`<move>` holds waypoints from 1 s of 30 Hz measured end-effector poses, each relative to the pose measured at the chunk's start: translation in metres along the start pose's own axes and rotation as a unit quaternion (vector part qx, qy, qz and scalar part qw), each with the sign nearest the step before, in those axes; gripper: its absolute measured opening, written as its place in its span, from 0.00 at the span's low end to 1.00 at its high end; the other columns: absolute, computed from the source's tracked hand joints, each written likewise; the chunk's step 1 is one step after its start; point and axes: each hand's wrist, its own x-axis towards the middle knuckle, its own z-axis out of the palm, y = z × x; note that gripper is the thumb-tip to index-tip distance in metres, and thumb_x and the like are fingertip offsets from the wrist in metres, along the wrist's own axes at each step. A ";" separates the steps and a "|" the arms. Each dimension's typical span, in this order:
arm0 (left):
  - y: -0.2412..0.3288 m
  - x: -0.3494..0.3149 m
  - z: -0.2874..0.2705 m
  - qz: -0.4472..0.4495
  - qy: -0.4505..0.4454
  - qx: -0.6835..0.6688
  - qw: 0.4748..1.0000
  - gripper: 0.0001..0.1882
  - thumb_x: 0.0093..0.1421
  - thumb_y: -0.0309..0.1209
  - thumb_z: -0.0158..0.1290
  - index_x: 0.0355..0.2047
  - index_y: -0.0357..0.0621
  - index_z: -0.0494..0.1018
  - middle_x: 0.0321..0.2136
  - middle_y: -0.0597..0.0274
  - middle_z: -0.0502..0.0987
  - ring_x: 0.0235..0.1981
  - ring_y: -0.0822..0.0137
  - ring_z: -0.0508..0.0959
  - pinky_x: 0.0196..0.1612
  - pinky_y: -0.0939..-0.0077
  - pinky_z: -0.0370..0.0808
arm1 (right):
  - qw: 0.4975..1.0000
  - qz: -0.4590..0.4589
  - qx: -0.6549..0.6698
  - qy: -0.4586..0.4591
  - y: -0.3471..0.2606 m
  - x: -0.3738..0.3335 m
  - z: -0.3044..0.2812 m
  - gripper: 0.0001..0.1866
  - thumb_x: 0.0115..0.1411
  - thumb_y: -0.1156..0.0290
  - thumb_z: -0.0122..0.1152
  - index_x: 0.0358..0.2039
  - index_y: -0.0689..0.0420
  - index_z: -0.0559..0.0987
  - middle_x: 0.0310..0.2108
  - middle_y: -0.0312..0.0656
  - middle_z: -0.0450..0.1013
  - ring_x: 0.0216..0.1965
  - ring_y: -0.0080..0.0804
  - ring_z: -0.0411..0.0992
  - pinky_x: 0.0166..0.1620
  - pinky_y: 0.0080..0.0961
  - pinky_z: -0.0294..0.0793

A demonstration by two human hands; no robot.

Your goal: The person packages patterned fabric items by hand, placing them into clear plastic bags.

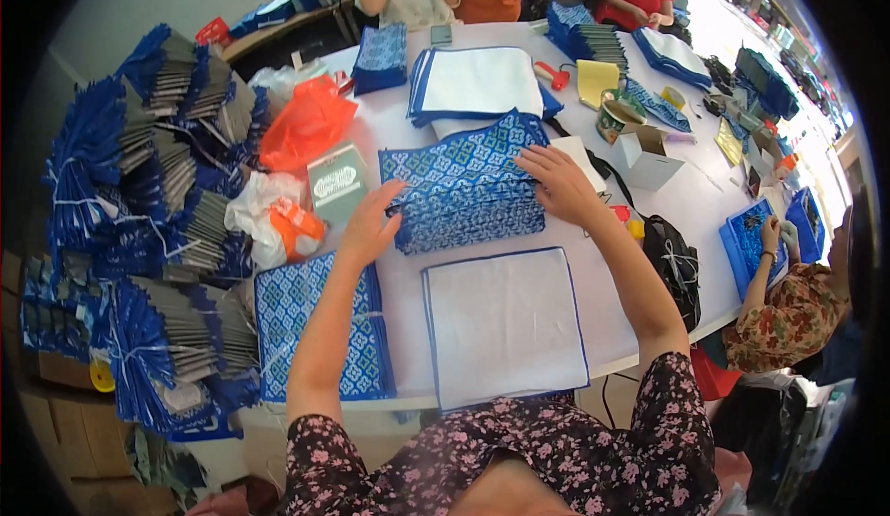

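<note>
In front of me on the white table lies a stack of blue patterned cloth pieces [464,168], its layered edges facing me. My left hand [373,224] rests against the stack's left side, fingers apart. At the right end, the fingers of my right hand [561,182] lie over the top piece, with the thumb at its edge. Closer to me is a flat pile of white cloth with blue edging [507,326]. Beneath my left forearm, another patterned pile [320,331] lies tied with string.
Tied blue-and-grey bundles [176,173] heap up at the left, beside an orange plastic bag [311,122] and a grey-green box [338,182]. Behind the stack sits a white cloth pile [477,85]. A black bag [669,270] and an open white box [646,156] stand right. Other people work around the table.
</note>
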 end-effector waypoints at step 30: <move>0.115 -0.189 0.117 -0.196 -0.013 -0.193 0.961 0.09 0.59 0.25 0.53 0.39 0.43 0.79 0.35 0.53 0.80 0.37 0.52 0.79 0.43 0.65 0.74 | 0.965 0.212 0.147 -0.053 -0.113 -0.254 -0.005 0.17 0.43 0.80 0.65 0.37 0.55 0.80 0.37 0.43 0.79 0.39 0.47 0.76 0.45 0.39 0.74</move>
